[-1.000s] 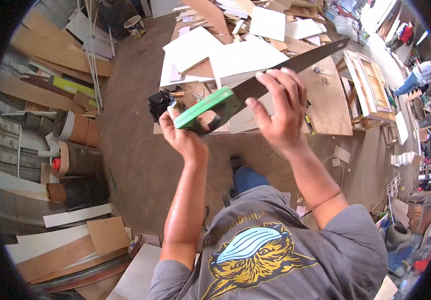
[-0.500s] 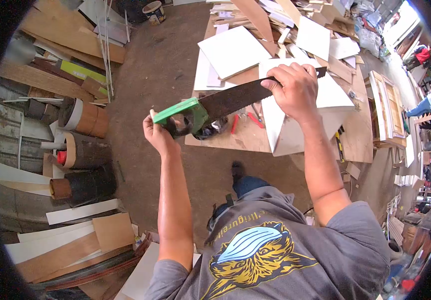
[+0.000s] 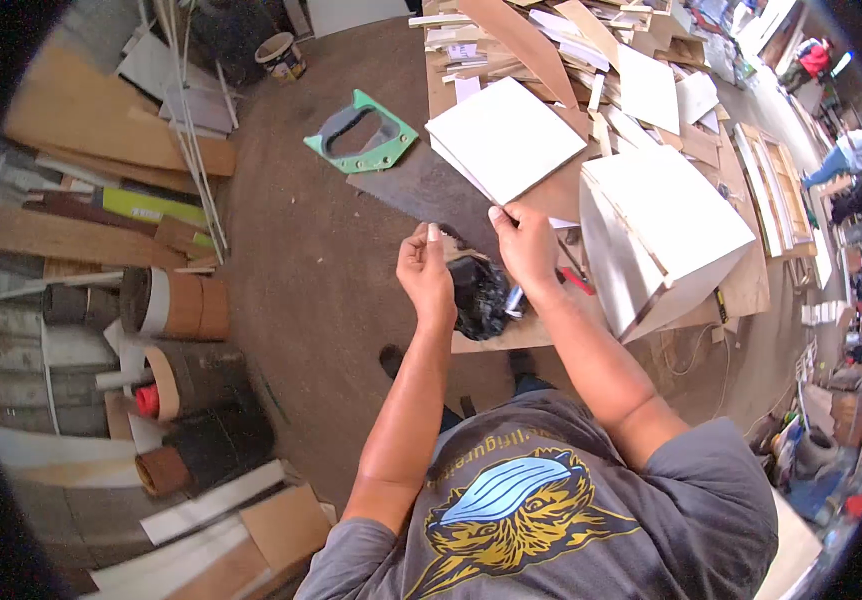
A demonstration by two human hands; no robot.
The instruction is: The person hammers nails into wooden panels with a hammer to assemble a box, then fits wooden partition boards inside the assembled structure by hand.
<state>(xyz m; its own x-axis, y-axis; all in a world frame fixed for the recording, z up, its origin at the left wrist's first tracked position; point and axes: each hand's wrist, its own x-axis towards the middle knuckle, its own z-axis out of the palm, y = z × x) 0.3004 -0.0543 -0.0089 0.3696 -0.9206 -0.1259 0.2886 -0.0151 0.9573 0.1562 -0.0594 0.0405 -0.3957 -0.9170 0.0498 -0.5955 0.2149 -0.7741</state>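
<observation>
My left hand [image 3: 426,275] is closed in a pinch, with its thumb raised, just above and left of a black plastic bag [image 3: 481,300]. My right hand [image 3: 525,245] is also pinched, over the bag's right side. What either hand holds, if anything, is too small to tell. The green-handled saw [image 3: 388,153] lies beyond my hands at the left edge of the table [image 3: 471,345], its handle sticking out past the edge and its dark blade pointing toward the hands. A red-handled tool [image 3: 578,281] sits right of my right hand.
A white box-like piece [image 3: 671,215] stands on the table's right part, with a white panel [image 3: 508,140] behind my hands. Wood offcuts [image 3: 591,50] are heaped at the back. Rolls and boards line the left side. Other people [image 3: 856,150] are at the far right.
The saw has left both hands and now lies at the table's left edge. My hands have come close together over the black bag, fingers pinched.
</observation>
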